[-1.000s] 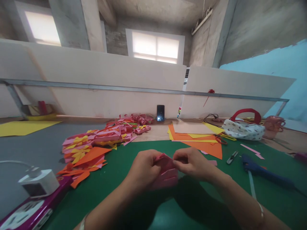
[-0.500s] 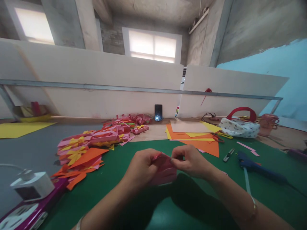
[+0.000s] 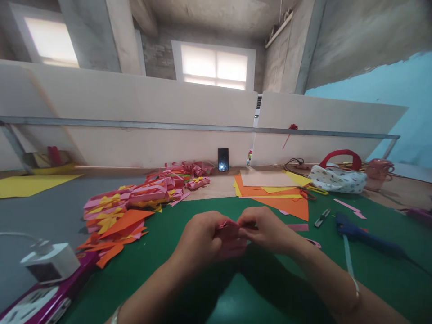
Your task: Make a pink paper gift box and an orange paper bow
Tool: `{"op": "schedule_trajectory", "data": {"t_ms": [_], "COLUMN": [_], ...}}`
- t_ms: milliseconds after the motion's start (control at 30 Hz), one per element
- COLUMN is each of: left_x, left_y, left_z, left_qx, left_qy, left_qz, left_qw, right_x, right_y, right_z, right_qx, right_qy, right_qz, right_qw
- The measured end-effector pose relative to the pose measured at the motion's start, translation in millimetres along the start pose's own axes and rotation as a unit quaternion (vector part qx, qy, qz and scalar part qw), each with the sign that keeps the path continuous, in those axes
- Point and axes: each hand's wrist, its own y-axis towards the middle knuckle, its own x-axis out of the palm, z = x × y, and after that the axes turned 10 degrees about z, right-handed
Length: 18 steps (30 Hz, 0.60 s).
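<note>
Both hands meet over the green mat (image 3: 162, 274) in the middle of the view. My left hand (image 3: 201, 239) is closed round a small pink folded paper piece (image 3: 230, 235). My right hand (image 3: 265, 230) pinches the same piece from the right, fingers pressed together at its top edge. Most of the pink paper is hidden between the two hands. A pile of finished pink, yellow and orange paper pieces (image 3: 128, 204) lies to the left of my hands.
Orange and yellow paper sheets (image 3: 273, 193) lie beyond my right hand. A blue glue gun (image 3: 364, 236), a small clipper (image 3: 320, 218), a patterned bag (image 3: 339, 177) and a pink mug (image 3: 380, 173) are on the right. A white plug on a purple power strip (image 3: 43, 279) sits at the lower left. A phone (image 3: 222, 159) leans on the partition.
My hands have drawn closer together and the pink paper is now squeezed smaller between them, with less of it showing below. The camera shifted slightly.
</note>
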Motion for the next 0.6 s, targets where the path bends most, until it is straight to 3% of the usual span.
{"op": "schedule_trajectory", "data": {"t_ms": [267, 467, 600], "left_x": [-1.0, -6.6, -8.9], "left_y": [0.5, 3.2, 5.4], "left_z": [5.5, 6.3, 2.6], "left_qx": [-0.003, -0.037, -0.034], "left_qy": [-0.013, -0.009, -0.045], "left_qz": [-0.018, -0.006, 0.008], "left_qw": [1.0, 0.999, 0.998], "right_x": [2.2, -7.4, -17.9], "right_y": [-4.6, -3.9, -5.4], "right_z": [-4.4, 1.8, 5.9], "right_qx": [-0.017, 0.01, -0.034], "right_qy": [-0.065, 0.043, 0.094], "right_qz": [0.019, -0.019, -0.033], "right_qw": [0.998, 0.999, 0.994]}}
